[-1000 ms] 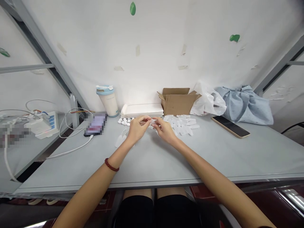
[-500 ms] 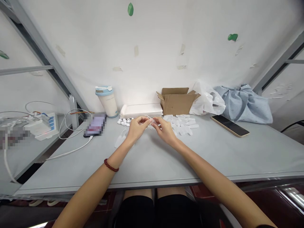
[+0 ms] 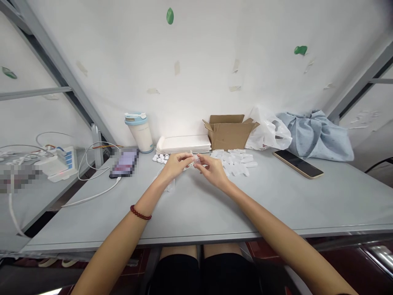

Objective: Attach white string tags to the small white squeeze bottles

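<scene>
We have a small pale piece (image 3: 196, 159) pinched between our two hands, above the middle of the worktop (image 3: 202, 213), in front of the white stack (image 3: 184, 143). Its thin white end points up and slightly left, and its wider, see-through part leans down toward the right hand (image 3: 204, 161), so the long axis looks steep and a little tilted. Our fingers cover part of it, so we cannot tell its full length.

The left hand (image 3: 186, 159) is nearly closed, thumb and fingertips gripping the piece from the left. The right hand holds it from the other side, thumb and forefinger drawn together on it, the other fingers curled.

Just beyond the left hand we see a cluster of white caps (image 3: 160, 158). Behind the right hand and to its right lies a heap of clear pieces (image 3: 235, 162): a couple at its right edge lie nearly crosswise, while others slant toward us. Another clear item (image 3: 170, 186) lies beside the left wrist, nearer to us, its end pointing our way.

Behind the heap stands the open box (image 3: 227, 137), flaps spread, with a plastic bag (image 3: 270, 133) just beside it.
</scene>
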Motion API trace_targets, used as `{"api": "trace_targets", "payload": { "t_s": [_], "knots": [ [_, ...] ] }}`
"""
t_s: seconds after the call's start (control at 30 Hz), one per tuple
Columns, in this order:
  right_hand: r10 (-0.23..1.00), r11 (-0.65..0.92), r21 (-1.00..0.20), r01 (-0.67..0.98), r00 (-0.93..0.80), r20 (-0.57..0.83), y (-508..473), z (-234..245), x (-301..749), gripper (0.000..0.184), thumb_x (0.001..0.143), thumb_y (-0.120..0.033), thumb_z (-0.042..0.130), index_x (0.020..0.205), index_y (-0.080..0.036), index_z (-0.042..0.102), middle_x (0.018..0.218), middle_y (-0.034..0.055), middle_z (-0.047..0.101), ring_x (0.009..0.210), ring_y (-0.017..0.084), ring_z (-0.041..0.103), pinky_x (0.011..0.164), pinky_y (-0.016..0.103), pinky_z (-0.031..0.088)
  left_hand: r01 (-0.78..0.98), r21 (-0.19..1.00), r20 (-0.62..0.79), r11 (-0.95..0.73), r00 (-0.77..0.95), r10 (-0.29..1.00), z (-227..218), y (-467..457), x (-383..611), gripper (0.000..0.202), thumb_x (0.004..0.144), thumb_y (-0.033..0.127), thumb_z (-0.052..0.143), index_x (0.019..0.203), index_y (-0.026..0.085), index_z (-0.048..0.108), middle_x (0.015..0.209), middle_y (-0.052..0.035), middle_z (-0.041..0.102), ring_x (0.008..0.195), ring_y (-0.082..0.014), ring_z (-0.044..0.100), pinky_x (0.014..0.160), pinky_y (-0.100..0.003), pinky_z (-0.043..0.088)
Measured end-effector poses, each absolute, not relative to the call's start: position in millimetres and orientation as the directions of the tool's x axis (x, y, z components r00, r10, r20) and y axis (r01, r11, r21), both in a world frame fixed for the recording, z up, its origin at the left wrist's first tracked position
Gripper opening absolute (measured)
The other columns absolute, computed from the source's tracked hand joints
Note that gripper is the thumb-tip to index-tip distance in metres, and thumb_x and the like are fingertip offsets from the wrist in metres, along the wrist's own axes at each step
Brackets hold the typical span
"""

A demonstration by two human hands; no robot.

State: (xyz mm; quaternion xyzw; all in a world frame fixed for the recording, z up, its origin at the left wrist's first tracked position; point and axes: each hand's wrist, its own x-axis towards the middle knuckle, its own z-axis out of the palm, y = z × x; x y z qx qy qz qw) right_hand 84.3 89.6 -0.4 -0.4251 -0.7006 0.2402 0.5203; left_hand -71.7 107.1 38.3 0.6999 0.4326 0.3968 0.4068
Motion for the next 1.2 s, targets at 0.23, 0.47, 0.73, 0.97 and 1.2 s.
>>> {"api": "trace_targets", "payload": {
  "t_s": [0.23, 0.47, 0.73, 0.97, 1.2],
  "knots": [
    [0.929, 0.345, -0.883, 0.318, 0.019, 0.369, 90.5, 1.1, 83.3, 0.027, 0.074, -0.03, 0.064, 0.096, -0.015, 0.061, 0.079, 0.0046, 0.065, 0.064, 0.015, 0.064, 0.054, 0.027, 0.054, 0.622, 0.432, 0.638, -0.653, 0.301, 0.709, 33.8, 106.2, -75.4, 0.016, 0.077, 0.021, 0.056, 0.09, 0.017, 0.065, 0.094, -0.0079, 0.065, 0.094, -0.0223, 0.058, 0.083, -0.037, 0.047],
    [0.953, 0.279, -0.931, 0.237, 0.048, 0.298, 90.8, 6.5, 84.5, 0.026, 0.071, -0.034, 0.066, 0.087, -0.015, 0.058, 0.076, 0.0026, 0.062, 0.06, 0.014, 0.063, 0.051, 0.026, 0.053, 0.459, 0.178, 0.644, -0.87, 0.615, 0.456, 26.0, 106.5, -70.0, 0.036, 0.078, 0.022, 0.062, 0.112, 0.018, 0.054, 0.115, -0.0101, 0.059, 0.11, -0.0247, 0.049, 0.092, -0.042, 0.043],
    [0.967, 0.244, -0.951, 0.189, -0.117, 0.224, 92.2, 3.7, 83.6, 0.019, 0.072, -0.03, 0.065, 0.081, -0.014, 0.058, 0.074, 0.0021, 0.062, 0.064, 0.014, 0.062, 0.052, 0.024, 0.051, 0.5, 0.127, 0.543, -0.857, 0.688, 0.482, 28.3, 99.9, -84.1, 0.035, 0.078, 0.027, 0.063, 0.111, 0.017, 0.056, 0.112, -0.0095, 0.061, 0.105, -0.0254, 0.048, 0.089, -0.041, 0.043],
    [0.917, 0.388, -0.727, 0.567, -0.16, 0.364, 94.7, 4.0, 90.9, 0.006, 0.081, -0.02, 0.057, 0.079, -0.015, 0.06, 0.075, 0.0026, 0.066, 0.067, 0.012, 0.058, 0.065, 0.025, 0.043, 0.609, 0.308, 0.353, -0.731, 0.64, 0.682, 25.1, 83.2, -122.8, 0.04, 0.073, 0.039, 0.066, 0.107, 0.019, 0.061, 0.106, -0.0065, 0.064, 0.104, -0.0261, 0.047, 0.087, -0.039, 0.044],
    [0.934, 0.331, -0.561, 0.758, -0.179, 0.31, 96.5, 3.8, 97.0, 0.008, 0.081, -0.014, 0.055, 0.087, -0.015, 0.061, 0.085, 0.0049, 0.066, 0.073, 0.014, 0.057, 0.062, 0.023, 0.038, 0.68, 0.359, 0.173, -0.64, 0.625, 0.761, 24.9, 82.9, -134.3, 0.042, 0.07, 0.042, 0.065, 0.104, 0.018, 0.063, 0.098, -0.0075, 0.062, 0.103, -0.0269, 0.047, 0.086, -0.038, 0.044]
  ]
}}
